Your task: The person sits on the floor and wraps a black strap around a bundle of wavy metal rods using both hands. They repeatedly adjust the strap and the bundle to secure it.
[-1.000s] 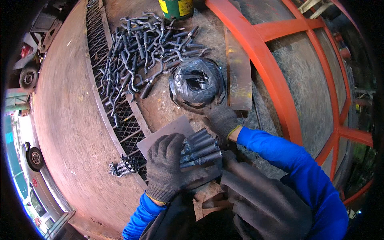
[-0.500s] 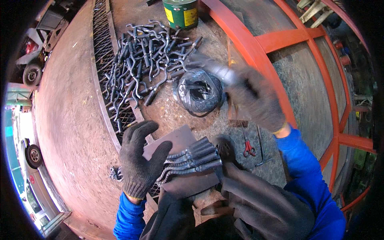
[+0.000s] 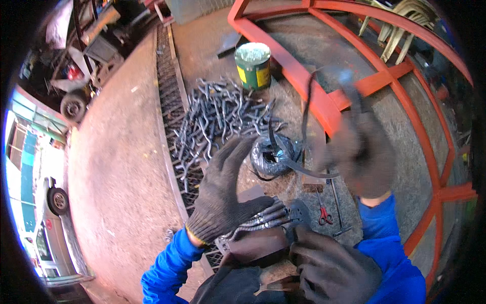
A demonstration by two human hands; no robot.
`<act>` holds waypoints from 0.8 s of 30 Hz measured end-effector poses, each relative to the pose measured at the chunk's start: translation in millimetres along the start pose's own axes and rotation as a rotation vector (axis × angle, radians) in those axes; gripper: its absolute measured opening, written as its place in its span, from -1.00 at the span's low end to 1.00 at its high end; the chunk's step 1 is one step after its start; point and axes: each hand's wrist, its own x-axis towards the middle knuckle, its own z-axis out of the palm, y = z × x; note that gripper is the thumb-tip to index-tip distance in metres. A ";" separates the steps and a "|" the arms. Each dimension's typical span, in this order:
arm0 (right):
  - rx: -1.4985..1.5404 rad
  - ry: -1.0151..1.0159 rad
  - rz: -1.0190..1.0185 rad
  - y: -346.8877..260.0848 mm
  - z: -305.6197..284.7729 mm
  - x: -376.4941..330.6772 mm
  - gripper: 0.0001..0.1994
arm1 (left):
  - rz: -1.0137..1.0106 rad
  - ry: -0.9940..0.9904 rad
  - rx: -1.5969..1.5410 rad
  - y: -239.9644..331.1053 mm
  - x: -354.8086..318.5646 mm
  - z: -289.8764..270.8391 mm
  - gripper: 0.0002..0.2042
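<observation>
My left hand (image 3: 223, 192), in a dark knit glove, is open, thumb and fingers apart, over a bundle of bent dark metal rods (image 3: 263, 219) with thicker ends. The bundle lies on a flat dark plate (image 3: 258, 245) near my legs. Raised at the right, my gloved right hand (image 3: 362, 157) is smeared by motion but closed on a black strap (image 3: 309, 171). The strap runs in loops from a wrapped black roll (image 3: 259, 158) on the floor beyond my left hand. Exactly where the fingers grip is blurred.
Beyond the roll, a heap of similar bent rods (image 3: 217, 114) lies partly on a floor grating (image 3: 166, 96). A green and yellow bucket (image 3: 253, 73) stands behind it. Red scissors (image 3: 324, 218) and a thin metal rod (image 3: 335, 202) lie at right, beside a red-orange metal frame (image 3: 298, 58).
My right hand has moved right and up, drawing a length of strap out of the roll. My left hand has shifted over the bundle. The view has tilted up, showing more of the bucket.
</observation>
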 end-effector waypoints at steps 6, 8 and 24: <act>-0.195 0.055 0.025 10.1 36.6 -6.4 -0.75 | 0.131 -0.324 -0.240 48.8 30.7 -19.3 -0.51; -0.364 0.051 -0.115 0.2 35.4 -7.0 -0.76 | -0.002 -0.373 -0.432 45.1 24.4 -15.5 -0.67; -1.561 -0.152 -0.827 5.6 -5.8 -47.4 -0.28 | -0.685 -0.011 -0.840 131.2 -26.0 -55.2 -0.73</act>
